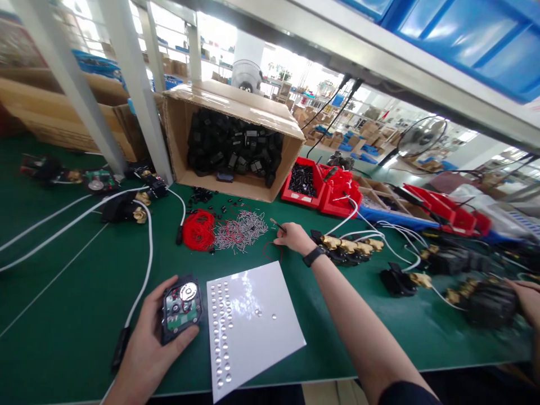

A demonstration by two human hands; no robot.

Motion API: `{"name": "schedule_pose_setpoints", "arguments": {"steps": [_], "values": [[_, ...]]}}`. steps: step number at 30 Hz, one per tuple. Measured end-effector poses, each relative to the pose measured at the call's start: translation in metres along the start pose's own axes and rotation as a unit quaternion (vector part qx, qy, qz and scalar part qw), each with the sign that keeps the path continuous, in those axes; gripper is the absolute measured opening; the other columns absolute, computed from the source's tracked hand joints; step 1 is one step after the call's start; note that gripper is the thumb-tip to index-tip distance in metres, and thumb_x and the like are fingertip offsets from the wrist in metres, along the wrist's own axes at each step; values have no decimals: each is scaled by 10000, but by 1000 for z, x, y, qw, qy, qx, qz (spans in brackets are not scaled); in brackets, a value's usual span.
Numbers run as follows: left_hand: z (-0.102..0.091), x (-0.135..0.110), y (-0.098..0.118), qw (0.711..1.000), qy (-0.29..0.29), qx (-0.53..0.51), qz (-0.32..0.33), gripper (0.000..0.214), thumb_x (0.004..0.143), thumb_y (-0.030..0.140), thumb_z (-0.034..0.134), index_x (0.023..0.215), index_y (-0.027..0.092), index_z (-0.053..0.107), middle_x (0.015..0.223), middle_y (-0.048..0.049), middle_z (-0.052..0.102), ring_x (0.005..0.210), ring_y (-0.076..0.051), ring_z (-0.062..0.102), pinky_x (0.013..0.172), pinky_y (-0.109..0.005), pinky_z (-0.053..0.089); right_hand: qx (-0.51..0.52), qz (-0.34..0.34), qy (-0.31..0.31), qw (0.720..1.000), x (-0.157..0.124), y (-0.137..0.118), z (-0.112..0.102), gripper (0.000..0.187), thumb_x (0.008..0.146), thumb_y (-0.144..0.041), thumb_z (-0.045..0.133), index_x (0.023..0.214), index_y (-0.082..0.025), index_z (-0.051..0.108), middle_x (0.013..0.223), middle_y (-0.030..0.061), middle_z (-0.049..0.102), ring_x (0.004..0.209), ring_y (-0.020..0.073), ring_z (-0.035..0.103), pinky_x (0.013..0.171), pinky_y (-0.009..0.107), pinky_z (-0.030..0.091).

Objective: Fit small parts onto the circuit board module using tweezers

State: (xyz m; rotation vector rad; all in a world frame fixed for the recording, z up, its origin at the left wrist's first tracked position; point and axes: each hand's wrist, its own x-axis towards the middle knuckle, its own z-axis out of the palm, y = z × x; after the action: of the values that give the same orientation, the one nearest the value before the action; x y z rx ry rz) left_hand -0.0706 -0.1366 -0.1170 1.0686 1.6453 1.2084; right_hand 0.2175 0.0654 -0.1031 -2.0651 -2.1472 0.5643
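Note:
My left hand (156,337) is wrapped round a black housing (182,308) with a green circuit board and a round silvery disc inside. Farther out, my right hand (293,237) is closed on a slim pen-like tool (278,225), whose exact kind I cannot make out. That tool points toward a pile of small silvery screws (242,232). A thin red wire (266,251) curls below the right fingers; whether they touch it is unclear. Between my hands lies a white sheet (261,349) with rows of clear round dots. Beside the screws sits a bundle of red wire (198,230).
A cardboard box (236,188) of black parts stands behind the screws. Red bins (301,198) are to its right. Brass-fitted assemblies (350,247) and white cables (147,264) lie on both sides. A co-worker's hand (527,301) is at the far right. Metal posts (139,84) rise at left.

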Motion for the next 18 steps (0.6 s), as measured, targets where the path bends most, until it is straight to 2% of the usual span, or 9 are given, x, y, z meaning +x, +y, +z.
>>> {"name": "schedule_pose_setpoints", "arguments": {"steps": [5,11,15,18], "values": [[-2,1,-5,999,-6,-29,-21,775,569,487,743,1226,229,421,1200,-96,521,1052,-308,554,867,-401,520,-50,30,-50,997,-3,4,9,208,762,-302,691,712,-131,584,717,-1,598,663,136,567,638,285,462],[-1,2,4,992,-73,-94,-44,727,523,373,788,1149,249,440,1191,-73,521,1089,-309,527,904,-418,479,-84,6,-40,996,-19,-1,20,163,862,-276,574,792,-129,580,750,12,601,692,141,574,651,282,452],[15,3,18,980,-161,-113,-21,685,557,211,765,1152,252,429,1199,-67,519,1114,-290,508,939,-407,430,-112,-41,7,993,-27,-12,3,70,859,-167,549,797,-135,554,836,67,620,764,166,580,637,253,395],[31,8,19,965,-225,-128,31,715,538,96,751,1160,245,430,1207,-67,512,1112,-275,504,972,-412,389,-131,-72,55,987,-37,-25,-24,56,888,-147,477,857,-138,523,869,101,611,792,203,579,624,269,362]]}}
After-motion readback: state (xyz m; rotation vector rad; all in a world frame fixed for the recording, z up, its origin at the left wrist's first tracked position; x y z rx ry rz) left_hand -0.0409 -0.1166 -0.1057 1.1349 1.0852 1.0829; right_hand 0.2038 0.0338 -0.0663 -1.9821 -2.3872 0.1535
